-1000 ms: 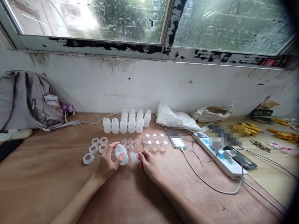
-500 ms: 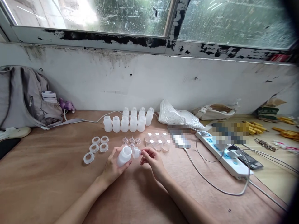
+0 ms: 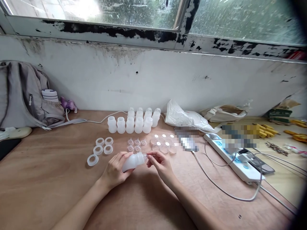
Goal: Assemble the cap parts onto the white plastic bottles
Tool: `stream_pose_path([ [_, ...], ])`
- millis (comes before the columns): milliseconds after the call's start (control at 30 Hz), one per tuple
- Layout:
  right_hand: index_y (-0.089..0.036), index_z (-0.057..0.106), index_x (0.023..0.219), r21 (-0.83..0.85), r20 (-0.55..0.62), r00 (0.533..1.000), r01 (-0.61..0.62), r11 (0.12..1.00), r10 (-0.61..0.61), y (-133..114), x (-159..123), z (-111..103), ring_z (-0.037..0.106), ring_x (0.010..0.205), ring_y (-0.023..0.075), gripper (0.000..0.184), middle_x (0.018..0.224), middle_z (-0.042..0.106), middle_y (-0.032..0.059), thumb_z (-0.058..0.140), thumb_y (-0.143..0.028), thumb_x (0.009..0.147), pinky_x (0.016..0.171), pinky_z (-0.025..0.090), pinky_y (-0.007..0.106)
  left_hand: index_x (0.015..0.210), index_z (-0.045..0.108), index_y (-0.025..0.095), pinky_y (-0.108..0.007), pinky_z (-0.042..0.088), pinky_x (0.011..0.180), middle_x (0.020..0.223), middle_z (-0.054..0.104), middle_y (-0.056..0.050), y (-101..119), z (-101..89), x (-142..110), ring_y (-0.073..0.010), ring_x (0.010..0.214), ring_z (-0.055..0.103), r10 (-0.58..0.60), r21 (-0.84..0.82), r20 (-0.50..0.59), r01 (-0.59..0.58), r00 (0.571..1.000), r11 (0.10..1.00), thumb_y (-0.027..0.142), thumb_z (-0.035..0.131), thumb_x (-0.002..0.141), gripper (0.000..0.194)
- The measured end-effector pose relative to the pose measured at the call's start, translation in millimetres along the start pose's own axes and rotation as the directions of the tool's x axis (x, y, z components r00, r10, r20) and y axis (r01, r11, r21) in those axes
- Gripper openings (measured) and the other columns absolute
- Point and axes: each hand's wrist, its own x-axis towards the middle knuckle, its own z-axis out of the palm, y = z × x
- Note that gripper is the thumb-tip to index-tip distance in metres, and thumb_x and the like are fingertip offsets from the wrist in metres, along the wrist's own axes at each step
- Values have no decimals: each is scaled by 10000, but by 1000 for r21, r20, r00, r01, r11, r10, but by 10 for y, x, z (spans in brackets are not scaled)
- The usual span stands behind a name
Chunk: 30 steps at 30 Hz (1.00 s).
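Observation:
My left hand (image 3: 115, 169) is wrapped around a frosted white baby bottle (image 3: 130, 163), tilted with its mouth to the right. At that mouth sits a clear threaded collar with a teat (image 3: 140, 157); whether it is seated cannot be told. The fingertips of my right hand (image 3: 161, 163) pinch the teat's tip. Beyond my hands lie several clear teats (image 3: 137, 149), with several white collar rings (image 3: 98, 149) to the left and several clear round caps (image 3: 164, 149) to the right.
Several frosted bottles (image 3: 129, 125) stand in rows near the wall, the back ones capped. A white power strip (image 3: 236, 159) with cables lies right, beside a phone (image 3: 188, 143). White plastic bags (image 3: 178, 115) rest at the back; a grey backpack (image 3: 21, 92) stands left.
The bottle has tipped to the right, and the threaded collar with the teat has come against its mouth. My right hand keeps its pinch. The view has shifted slightly.

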Motion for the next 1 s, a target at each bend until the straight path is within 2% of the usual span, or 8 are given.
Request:
stream_pose_path([
  [400,-165,533,747,-199,-14,1000,20,980,-23,-5,-18,24,501,495,111,222,539,515,-19,495,-376,804,494,381,226,1199,439,216,-302,461,753,1005,550,-71,-48,-1,-24,-197,879,554,43,67,2,-43,999,997,277,567,721,498],
  [567,-184,372,524,-345,-13,997,61,936,-70,27,-23,36,340,418,73,368,453,350,-58,451,-387,819,417,260,206,1191,450,210,-311,457,767,1014,554,-75,-36,4,-30,-201,887,551,96,55,18,-97,995,994,262,567,717,491],
  [667,-186,295,474,-375,10,998,68,925,-69,35,-10,12,276,417,65,434,455,272,-61,423,-406,825,410,216,210,1199,443,202,-316,456,769,1009,559,-79,-30,-3,-24,-200,881,552,134,58,18,-134,991,989,262,556,727,489],
  [767,-179,358,517,-392,66,997,56,918,-33,-12,2,-29,325,433,73,395,471,337,-51,395,-405,839,422,241,209,1198,447,202,-319,459,761,1005,565,-80,-34,-20,-16,-202,868,556,137,77,20,-138,990,987,260,556,727,487],
  [867,-176,433,643,-403,120,991,97,910,-53,-74,8,-62,369,471,84,266,525,407,-47,455,-374,818,446,272,206,1197,452,207,-320,464,747,996,569,-80,-49,-40,-15,-203,849,560,127,91,17,-128,992,988,262,559,721,491],
  [1000,-178,450,629,-395,157,985,135,909,-78,-87,7,-78,355,475,85,248,521,391,-50,477,-345,811,451,272,208,1203,450,215,-330,459,764,1008,567,-82,-57,-46,-16,-205,861,559,126,62,37,-128,991,990,236,555,714,500],
])
